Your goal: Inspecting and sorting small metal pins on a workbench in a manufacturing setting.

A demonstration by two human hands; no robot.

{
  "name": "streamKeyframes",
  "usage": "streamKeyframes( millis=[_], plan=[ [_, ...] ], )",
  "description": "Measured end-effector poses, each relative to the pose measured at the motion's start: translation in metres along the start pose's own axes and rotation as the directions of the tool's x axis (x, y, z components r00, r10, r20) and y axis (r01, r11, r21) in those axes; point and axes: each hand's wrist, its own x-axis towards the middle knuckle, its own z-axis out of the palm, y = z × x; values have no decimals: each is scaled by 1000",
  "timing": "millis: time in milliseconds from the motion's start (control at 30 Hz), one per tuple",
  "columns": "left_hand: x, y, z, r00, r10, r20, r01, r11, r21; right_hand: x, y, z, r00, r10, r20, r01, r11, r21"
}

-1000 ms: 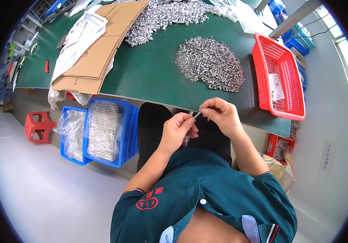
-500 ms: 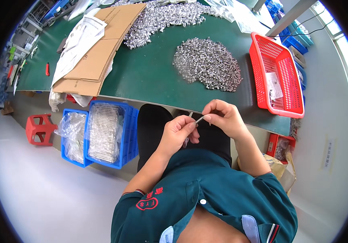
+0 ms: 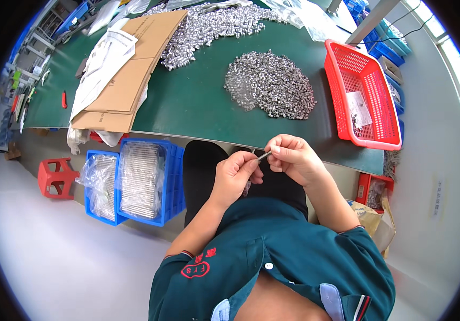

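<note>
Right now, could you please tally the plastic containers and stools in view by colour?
Blue crates beside the person's legs: 2
Red basket on the table: 1
Red bin on the floor at right: 1
Red stool: 1
Total: 5

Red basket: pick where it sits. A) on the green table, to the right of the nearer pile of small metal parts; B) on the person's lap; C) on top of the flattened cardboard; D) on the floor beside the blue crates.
A: the red basket stands on the green table, right of the nearer pile of metal parts.
</note>
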Motion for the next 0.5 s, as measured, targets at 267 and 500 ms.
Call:
streamKeyframes(
  millis=[267,500],
  plan=[
    [1,6,4,966,253,-49,-221,910,350,3,-9,-8,986,162,48,-164,985,45],
    [-1,10,3,964,265,-3,-247,900,359,-3,-8,0,1000,12,1,-11,986,-167]
  ],
)
